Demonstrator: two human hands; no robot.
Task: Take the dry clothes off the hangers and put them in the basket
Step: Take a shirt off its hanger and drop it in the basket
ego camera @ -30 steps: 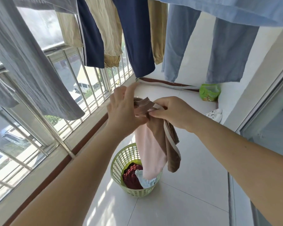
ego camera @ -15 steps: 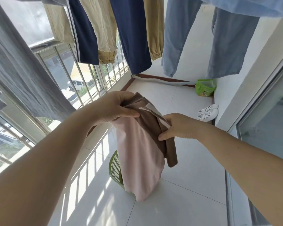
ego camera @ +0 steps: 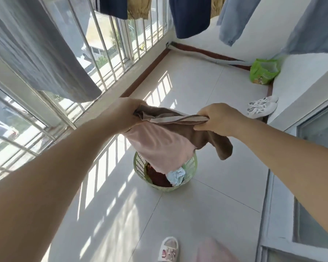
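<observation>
I hold a pink and brown garment point(ego camera: 163, 146) stretched between both hands above the floor. My left hand point(ego camera: 124, 112) grips its left end and my right hand point(ego camera: 216, 118) grips its brown edge with a pale stripe. The pink part hangs down over the rim of a round green basket point(ego camera: 192, 165) on the tiles. Inside the basket lie a dark red garment point(ego camera: 157, 176) and a light blue one point(ego camera: 176, 176). A grey garment point(ego camera: 38, 50), navy trousers point(ego camera: 189, 16) and light blue trousers point(ego camera: 233, 21) still hang overhead.
A barred window point(ego camera: 121, 44) runs along the left. A green bag point(ego camera: 263, 71) and white shoes point(ego camera: 261, 108) sit by the right wall. A glass sliding door point(ego camera: 314, 167) is at the right. My slippered foot point(ego camera: 168, 249) stands on the tiles near the bottom.
My hands moved apart and spread the garment out, lowering it toward the basket. The view tilted down, so the hanging clothes now sit at the top edge.
</observation>
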